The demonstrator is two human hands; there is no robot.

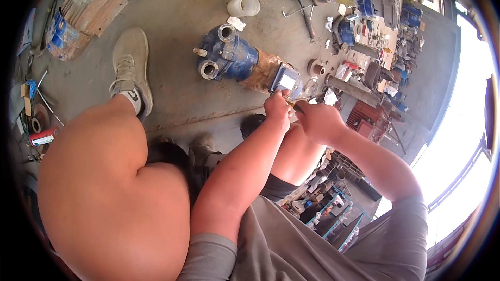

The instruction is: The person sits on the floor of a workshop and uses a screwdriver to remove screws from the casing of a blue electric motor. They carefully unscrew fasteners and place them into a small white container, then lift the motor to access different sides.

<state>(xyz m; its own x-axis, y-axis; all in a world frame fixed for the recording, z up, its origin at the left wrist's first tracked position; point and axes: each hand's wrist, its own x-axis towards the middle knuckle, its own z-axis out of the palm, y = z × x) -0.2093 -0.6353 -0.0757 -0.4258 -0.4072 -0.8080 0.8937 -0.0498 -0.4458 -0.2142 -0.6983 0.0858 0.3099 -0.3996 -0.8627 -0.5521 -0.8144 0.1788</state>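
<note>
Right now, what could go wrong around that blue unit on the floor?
The slim tool in the right hand could slip and jab the bare left hand close by. The rounded blue unit on the floor might roll if pushed hard. The hammer lying loose beyond it could trip someone.

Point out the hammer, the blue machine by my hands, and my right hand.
Hammer (308, 21): head view, handle.
Blue machine (240, 61): head view, blue casing.
Right hand (321, 122): head view, back.

White panel (287, 81), no readable text
</note>
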